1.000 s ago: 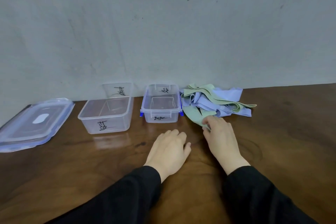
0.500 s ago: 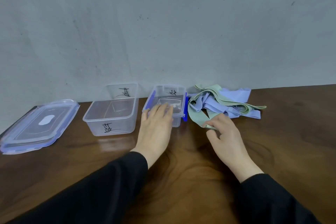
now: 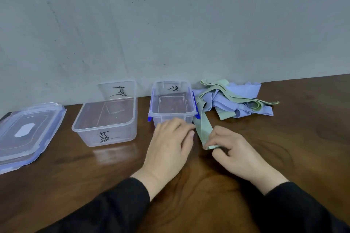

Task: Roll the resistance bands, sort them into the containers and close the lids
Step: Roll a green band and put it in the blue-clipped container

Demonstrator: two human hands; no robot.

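A heap of green and lilac resistance bands [image 3: 234,100] lies by the wall, right of two clear containers. One green band [image 3: 202,126] stretches out of the heap toward me. My right hand [image 3: 233,152] pinches its near end on the table. My left hand [image 3: 170,143] rests in front of the smaller container [image 3: 172,103], fingers loosely bent, fingertips at the band's left edge. The larger container [image 3: 106,117] stands to the left; both are uncovered with nothing inside and carry black marker writing.
A clear lid with blue rim [image 3: 26,134] lies flat at the far left of the brown wooden table [image 3: 303,147]. A grey wall rises directly behind the containers. The smaller container has blue clips [image 3: 196,108] on its sides.
My right hand pulled one green band out of the heap toward me. My left hand came back from the smaller container's rim to the table beside the band.
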